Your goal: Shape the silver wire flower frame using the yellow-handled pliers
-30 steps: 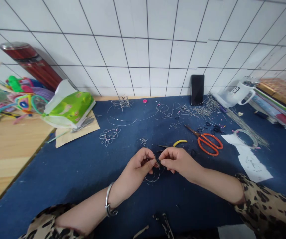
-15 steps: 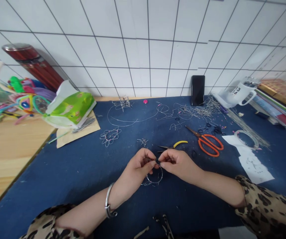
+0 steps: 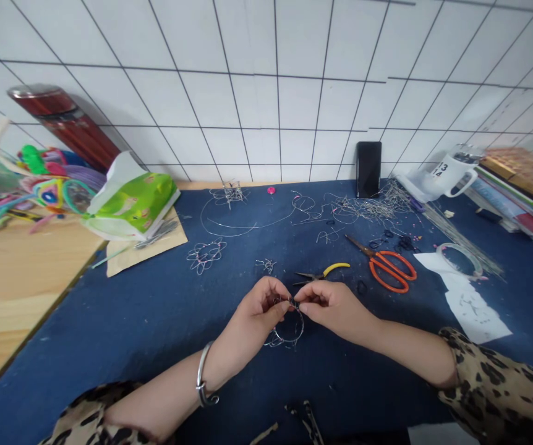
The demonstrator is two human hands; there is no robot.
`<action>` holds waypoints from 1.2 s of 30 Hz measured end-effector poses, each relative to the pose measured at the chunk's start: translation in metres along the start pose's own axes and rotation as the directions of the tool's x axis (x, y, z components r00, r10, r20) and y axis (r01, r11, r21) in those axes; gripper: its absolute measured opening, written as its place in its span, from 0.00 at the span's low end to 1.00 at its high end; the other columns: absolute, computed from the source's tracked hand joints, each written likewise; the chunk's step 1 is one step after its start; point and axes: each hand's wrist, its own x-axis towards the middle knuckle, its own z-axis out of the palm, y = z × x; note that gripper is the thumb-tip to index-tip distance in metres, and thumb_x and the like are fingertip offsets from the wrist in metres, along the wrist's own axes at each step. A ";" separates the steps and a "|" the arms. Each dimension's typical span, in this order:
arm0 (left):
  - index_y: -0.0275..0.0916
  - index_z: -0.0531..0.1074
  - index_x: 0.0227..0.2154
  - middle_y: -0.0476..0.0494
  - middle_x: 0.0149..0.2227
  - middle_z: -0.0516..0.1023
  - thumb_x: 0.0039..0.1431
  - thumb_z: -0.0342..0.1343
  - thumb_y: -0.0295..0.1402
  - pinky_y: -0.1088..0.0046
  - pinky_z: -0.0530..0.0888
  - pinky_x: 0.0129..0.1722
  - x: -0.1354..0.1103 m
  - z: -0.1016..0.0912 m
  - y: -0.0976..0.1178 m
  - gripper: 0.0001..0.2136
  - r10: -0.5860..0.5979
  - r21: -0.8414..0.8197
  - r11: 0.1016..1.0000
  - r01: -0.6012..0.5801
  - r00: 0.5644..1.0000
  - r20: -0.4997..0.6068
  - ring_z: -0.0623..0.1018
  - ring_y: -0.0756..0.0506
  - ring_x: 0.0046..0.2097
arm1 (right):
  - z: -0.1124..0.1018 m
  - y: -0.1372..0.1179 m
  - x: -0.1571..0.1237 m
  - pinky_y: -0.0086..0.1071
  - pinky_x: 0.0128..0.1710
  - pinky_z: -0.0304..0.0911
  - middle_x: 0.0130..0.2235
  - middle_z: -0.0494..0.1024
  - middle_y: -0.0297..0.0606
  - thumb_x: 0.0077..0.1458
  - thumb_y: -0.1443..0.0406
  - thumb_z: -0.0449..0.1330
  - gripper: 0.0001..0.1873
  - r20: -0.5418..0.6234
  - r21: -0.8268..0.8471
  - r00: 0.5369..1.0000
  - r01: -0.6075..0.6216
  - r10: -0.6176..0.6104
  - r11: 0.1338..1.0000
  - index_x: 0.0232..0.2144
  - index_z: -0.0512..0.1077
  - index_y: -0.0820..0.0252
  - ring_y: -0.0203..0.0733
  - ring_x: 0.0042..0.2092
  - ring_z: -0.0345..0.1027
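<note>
Both of my hands meet over the blue cloth [image 3: 155,321] at the middle of the table. My left hand [image 3: 257,312] and my right hand [image 3: 329,306] each pinch the top of a small round loop of thin silver wire [image 3: 289,330]. The loop hangs below my fingertips and touches the cloth. A silver bangle [image 3: 204,383] sits on my left wrist. Yellow-handled pliers [image 3: 324,272] lie just beyond my right hand.
Orange scissors [image 3: 389,266] lie to the right, near a tape roll [image 3: 459,258] and white paper [image 3: 473,306]. Loose wire pieces [image 3: 363,207], a wire flower [image 3: 205,253], a black phone [image 3: 368,168], a white mug [image 3: 449,173] and a green tissue pack [image 3: 132,204] stand further back.
My hands stayed nearly in place. The wire loop between them has turned a little and shows more fully below my fingers.
</note>
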 end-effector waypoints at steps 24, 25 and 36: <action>0.38 0.64 0.32 0.49 0.31 0.69 0.54 0.50 0.23 0.75 0.64 0.31 0.000 0.002 0.003 0.04 0.007 0.014 1.000 -0.006 0.999 -0.050 0.67 0.51 0.32 | 0.003 -0.002 0.000 0.26 0.29 0.58 0.28 0.69 0.31 0.48 0.67 0.57 0.07 -0.017 0.008 0.999 -0.027 0.027 1.000 0.33 0.70 0.60 0.31 0.29 0.61; 0.38 0.64 0.32 0.50 0.31 0.69 0.54 0.50 0.23 0.75 0.64 0.31 0.000 0.002 0.002 0.04 0.008 0.016 1.000 -0.007 0.999 -0.053 0.67 0.51 0.32 | 0.004 -0.002 0.000 0.26 0.29 0.58 0.28 0.69 0.31 0.48 0.67 0.57 0.07 -0.016 0.003 1.000 -0.025 0.025 1.000 0.33 0.70 0.60 0.31 0.29 0.61; 0.37 0.64 0.32 0.49 0.31 0.69 0.54 0.50 0.23 0.75 0.64 0.31 0.000 0.002 0.002 0.04 -0.004 -0.027 1.000 0.003 1.000 -0.022 0.68 0.51 0.31 | 0.003 -0.005 -0.001 0.25 0.27 0.56 0.26 0.68 0.30 0.49 0.67 0.56 0.03 -0.034 -0.031 0.999 0.010 -0.011 0.999 0.28 0.69 0.60 0.31 0.28 0.58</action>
